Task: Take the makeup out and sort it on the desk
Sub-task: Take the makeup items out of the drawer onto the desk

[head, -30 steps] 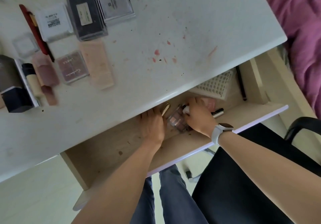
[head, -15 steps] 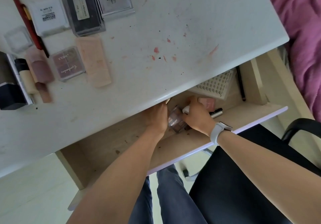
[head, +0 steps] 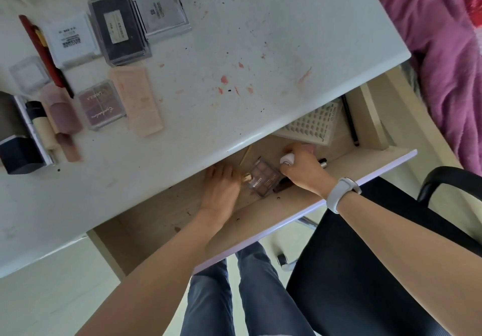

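The white desk has makeup in its far left corner. In the open drawer, the left hand pinches a small gold thing. The right hand curls round a white tube. A brown eyeshadow box lies between them.

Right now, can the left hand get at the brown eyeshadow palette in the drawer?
Probably yes: the left hand lies right beside the brown eyeshadow palette in the open wooden drawer, with only a small gold item between them.

Single head view, tilted steeply down over desk and open drawer, close range.
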A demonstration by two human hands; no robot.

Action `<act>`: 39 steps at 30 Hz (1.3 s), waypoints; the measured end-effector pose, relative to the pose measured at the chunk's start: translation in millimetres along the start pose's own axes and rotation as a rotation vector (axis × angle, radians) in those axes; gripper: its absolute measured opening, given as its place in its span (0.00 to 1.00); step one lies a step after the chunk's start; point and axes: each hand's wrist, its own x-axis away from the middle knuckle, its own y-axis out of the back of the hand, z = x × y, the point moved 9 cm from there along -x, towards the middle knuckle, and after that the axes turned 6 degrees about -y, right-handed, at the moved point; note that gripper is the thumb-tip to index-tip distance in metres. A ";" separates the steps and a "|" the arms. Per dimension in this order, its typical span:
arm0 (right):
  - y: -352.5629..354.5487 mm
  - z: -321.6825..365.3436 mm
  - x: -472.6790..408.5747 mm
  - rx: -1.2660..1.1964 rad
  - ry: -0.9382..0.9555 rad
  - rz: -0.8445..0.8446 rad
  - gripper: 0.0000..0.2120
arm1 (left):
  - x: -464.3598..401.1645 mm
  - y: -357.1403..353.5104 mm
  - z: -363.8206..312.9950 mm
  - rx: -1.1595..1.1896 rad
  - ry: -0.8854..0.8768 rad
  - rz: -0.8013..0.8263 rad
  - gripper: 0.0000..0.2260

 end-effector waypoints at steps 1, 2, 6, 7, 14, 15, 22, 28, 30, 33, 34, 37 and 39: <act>-1.1 -0.1 0.0 -0.011 -0.002 0.010 0.20 | 3.0 -2.8 -2.8 0.040 -0.010 0.026 0.05; -1.7 -0.1 0.2 -0.024 -0.003 0.015 0.20 | 4.4 -1.3 -6.8 0.083 -0.029 0.019 0.06; 1.4 -1.3 1.9 -0.060 0.003 -0.013 0.19 | -7.1 18.3 -19.2 0.194 -0.053 -0.123 0.12; 2.6 -3.2 1.6 -0.072 -0.007 -0.016 0.19 | -12.2 14.2 -22.6 0.239 -0.047 -0.082 0.14; 5.4 -17.4 -0.8 -0.125 -0.059 -0.002 0.20 | -21.6 -12.9 -29.5 0.387 0.170 0.023 0.27; 5.8 -18.9 -0.4 -0.141 -0.067 -0.002 0.20 | -22.2 -11.9 -27.8 0.391 0.193 0.013 0.25; 12.8 -15.1 7.0 -0.193 -0.058 -0.004 0.17 | -14.5 14.8 -35.7 0.507 0.005 -0.037 0.07; 44.3 17.0 34.7 -0.192 0.035 0.058 0.13 | 13.2 59.8 -11.0 0.745 0.039 -0.107 0.06; 53.0 37.7 46.9 -0.242 0.093 0.132 0.09 | 19.2 80.6 0.4 0.880 0.056 -0.147 0.04; 69.7 74.2 58.3 -0.353 0.154 0.123 0.08 | 24.4 107.7 34.0 1.043 0.200 -0.277 0.04; 76.1 86.4 57.9 -0.381 0.164 0.083 0.08 | 26.3 115.6 49.3 1.107 0.284 -0.346 0.06; 83.2 124.1 49.3 -0.392 0.187 0.022 0.11 | 27.9 128.0 95.4 1.280 0.537 -0.500 0.10; 77.2 145.0 37.7 -0.372 0.172 0.047 0.11 | 23.5 130.2 118.8 1.384 0.663 -0.547 0.11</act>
